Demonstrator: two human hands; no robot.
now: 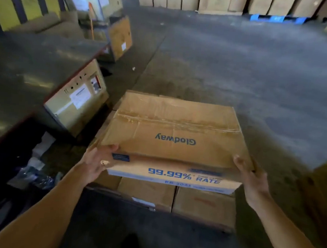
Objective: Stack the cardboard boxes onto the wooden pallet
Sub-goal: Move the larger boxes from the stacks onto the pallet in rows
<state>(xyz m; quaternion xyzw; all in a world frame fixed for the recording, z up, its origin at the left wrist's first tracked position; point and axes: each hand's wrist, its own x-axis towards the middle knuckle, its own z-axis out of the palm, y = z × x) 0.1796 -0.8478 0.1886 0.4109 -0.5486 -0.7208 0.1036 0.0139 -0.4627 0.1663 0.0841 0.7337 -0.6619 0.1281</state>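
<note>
A large cardboard box printed "Glodway" is seen at the lower centre of the frame, above a layer of lower boxes; whether it rests on them cannot be told. Its near left corner is gripped by the left hand, thumb laid on top; its near right corner is clasped by the right hand, fingers wrapped behind the edge. A labelled carton is set at the left centre; more cartons are ranged along the top edge.
</note>
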